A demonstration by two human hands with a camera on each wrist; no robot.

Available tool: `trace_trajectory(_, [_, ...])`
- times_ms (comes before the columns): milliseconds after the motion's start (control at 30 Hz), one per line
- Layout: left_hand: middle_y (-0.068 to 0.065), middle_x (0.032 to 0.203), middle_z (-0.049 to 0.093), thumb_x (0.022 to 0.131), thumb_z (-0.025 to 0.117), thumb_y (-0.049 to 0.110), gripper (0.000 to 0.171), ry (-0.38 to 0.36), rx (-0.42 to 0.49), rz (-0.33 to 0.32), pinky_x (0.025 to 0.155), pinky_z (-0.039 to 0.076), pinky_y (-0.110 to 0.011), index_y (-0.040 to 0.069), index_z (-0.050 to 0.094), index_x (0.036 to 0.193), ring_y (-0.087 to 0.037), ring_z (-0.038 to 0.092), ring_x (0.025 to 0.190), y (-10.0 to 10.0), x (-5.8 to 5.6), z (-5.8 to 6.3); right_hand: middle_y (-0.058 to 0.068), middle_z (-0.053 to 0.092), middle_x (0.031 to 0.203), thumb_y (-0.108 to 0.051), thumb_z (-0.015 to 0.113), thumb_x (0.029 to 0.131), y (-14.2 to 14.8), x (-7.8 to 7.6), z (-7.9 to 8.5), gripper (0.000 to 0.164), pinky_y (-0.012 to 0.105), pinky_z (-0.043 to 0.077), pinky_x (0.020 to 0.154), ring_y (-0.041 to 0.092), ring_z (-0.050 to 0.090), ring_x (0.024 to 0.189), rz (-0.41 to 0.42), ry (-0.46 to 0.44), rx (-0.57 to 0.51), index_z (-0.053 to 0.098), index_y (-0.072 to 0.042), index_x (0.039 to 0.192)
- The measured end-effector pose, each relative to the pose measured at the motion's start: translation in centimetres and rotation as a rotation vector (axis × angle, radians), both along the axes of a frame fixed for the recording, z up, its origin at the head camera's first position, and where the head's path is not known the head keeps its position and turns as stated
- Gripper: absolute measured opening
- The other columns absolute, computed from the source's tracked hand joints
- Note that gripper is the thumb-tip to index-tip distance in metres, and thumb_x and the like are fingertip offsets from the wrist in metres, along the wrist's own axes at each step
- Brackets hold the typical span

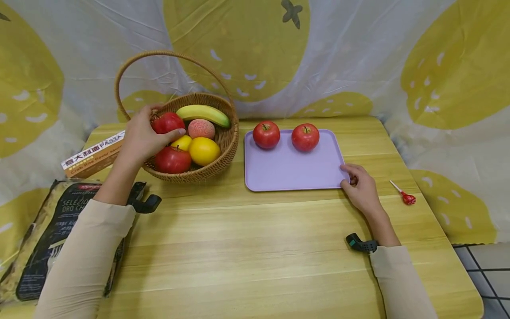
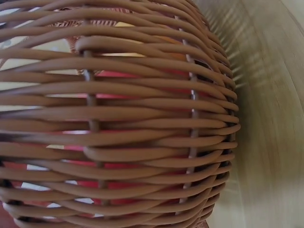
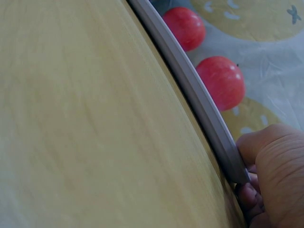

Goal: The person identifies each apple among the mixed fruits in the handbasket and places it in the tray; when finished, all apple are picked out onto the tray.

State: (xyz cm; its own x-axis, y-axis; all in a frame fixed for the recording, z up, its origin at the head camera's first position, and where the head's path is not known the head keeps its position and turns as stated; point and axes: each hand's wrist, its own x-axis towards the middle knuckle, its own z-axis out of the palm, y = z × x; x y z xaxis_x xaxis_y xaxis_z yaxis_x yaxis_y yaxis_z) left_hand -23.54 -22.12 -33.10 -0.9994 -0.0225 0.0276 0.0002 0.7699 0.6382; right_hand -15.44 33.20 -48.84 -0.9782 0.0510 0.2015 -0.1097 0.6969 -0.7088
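Note:
My left hand [image 1: 146,135] reaches into a wicker basket [image 1: 223,166] and grips a red apple [image 1: 169,122] at its left side, thumb across the front. Around that apple lie a second red apple [image 1: 173,160], a lemon [image 1: 204,151], another yellow fruit [image 1: 182,142], a peach [image 1: 201,129] and a banana [image 1: 203,114]. The left wrist view is filled by the basket's woven wall [image 2: 142,114], so the hand is hidden there. My right hand [image 1: 360,186] pinches the right edge of a purple tray [image 1: 295,173]. Two red apples [image 1: 266,134] [image 1: 305,137] sit along the tray's back.
A lollipop [image 1: 407,197] lies right of the right hand. Left of the basket are a pasta box [image 1: 95,155] and a dark bag of pasta [image 1: 59,235], partly under the left arm. The basket's tall handle [image 1: 171,53] arches over the fruit. A patterned cloth [image 1: 350,53] hangs behind the table.

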Motion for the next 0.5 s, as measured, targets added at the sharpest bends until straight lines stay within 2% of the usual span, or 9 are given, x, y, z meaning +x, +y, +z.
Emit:
trace_trajectory(200, [-0.026, 0.168, 0.023, 0.089, 0.072, 0.058, 0.115, -0.058, -0.007, 0.019, 0.107, 0.037, -0.077, 0.012, 0.001, 0.167, -0.054, 0.035, 0.145, -0.4, -0.6, -0.4, 0.02, 0.061, 0.137, 0.002, 0.062, 0.09, -0.1, 0.0, 0.1, 0.044, 0.006, 0.038, 0.073, 0.016, 0.051, 0.09, -0.001, -0.001, -0.01, 0.065, 0.003, 0.134])
trace_trajectory(500, [-0.032, 0.167, 0.017, 0.09, 0.069, 0.06, 0.121, -0.124, -0.07, 0.047, 0.108, 0.033, -0.078, 0.008, -0.01, 0.165, -0.059, 0.03, 0.146, -0.5, -1.3, -0.8, 0.021, 0.061, 0.136, 0.004, 0.063, 0.089, -0.2, 0.1, 0.3, 0.045, 0.005, 0.038, 0.073, 0.021, 0.053, 0.091, 0.005, 0.004, -0.013, 0.066, 0.004, 0.134])
